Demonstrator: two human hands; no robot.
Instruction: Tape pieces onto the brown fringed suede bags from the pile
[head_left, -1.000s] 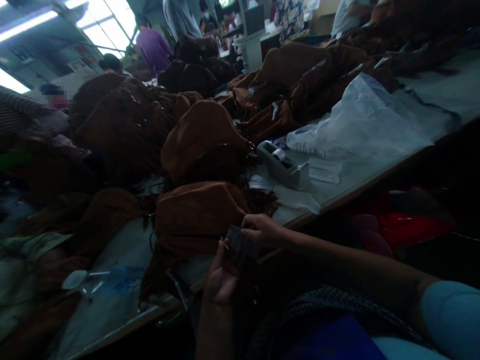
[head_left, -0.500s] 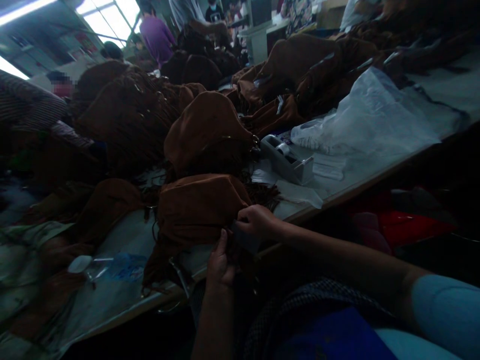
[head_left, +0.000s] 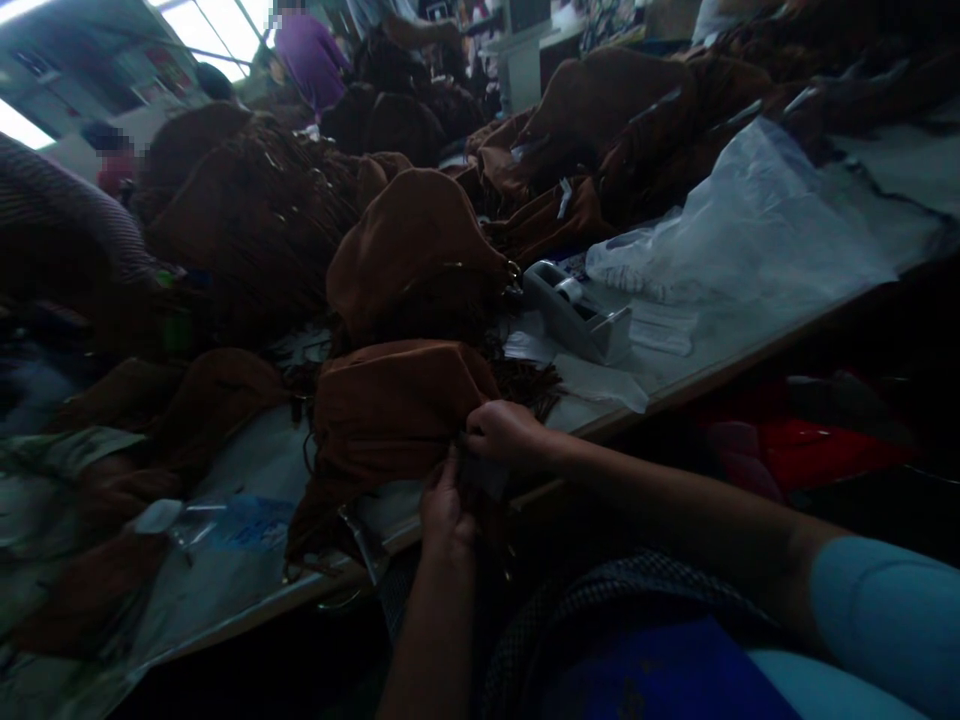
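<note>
the left hand [head_left: 448, 512] and the right hand [head_left: 502, 432] meet at the lower corner of a brown suede fringed bag [head_left: 394, 420], which lies on the bench [head_left: 712, 375] just beyond the fingers. the fingers of each hand are closed together, with a small grey tag [head_left: 489, 478] just below the right fingers and beside the left ones. it is too dark to tell whether they clamp the tag or the suede. past the right fingers sit a tape dispenser [head_left: 577, 312] and a clear plastic bag [head_left: 735, 215].
</note>
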